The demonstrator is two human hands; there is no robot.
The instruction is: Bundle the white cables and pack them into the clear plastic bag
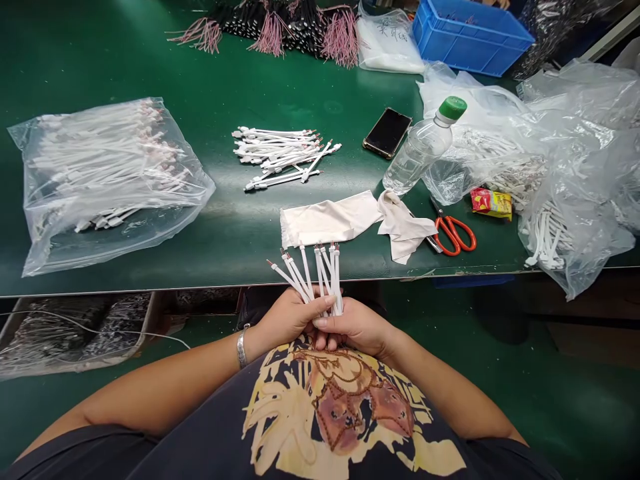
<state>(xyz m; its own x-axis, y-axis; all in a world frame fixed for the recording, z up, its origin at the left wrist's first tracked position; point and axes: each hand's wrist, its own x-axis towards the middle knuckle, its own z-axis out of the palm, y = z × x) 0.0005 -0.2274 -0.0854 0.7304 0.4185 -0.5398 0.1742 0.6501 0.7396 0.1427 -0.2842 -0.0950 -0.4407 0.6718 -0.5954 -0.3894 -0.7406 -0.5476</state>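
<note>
Below the table's front edge, my left hand (287, 319) and my right hand (356, 327) are closed together around a bundle of short white cable pieces (314, 275), whose tips fan upward. A loose pile of the same white cable pieces (280, 155) lies on the green table (150, 60) straight ahead. To the left, a clear plastic bag (107, 177) holds many more of them. A metal bracelet sits on my left wrist.
A white cloth (353, 220), red-handled scissors (453, 233), a plastic bottle (425, 147) with a green cap and a phone (387, 132) lie to the right. Further right are crumpled plastic bags (565, 167) with cables. At the back stand a blue crate (470, 33) and pink-wired cables (280, 30).
</note>
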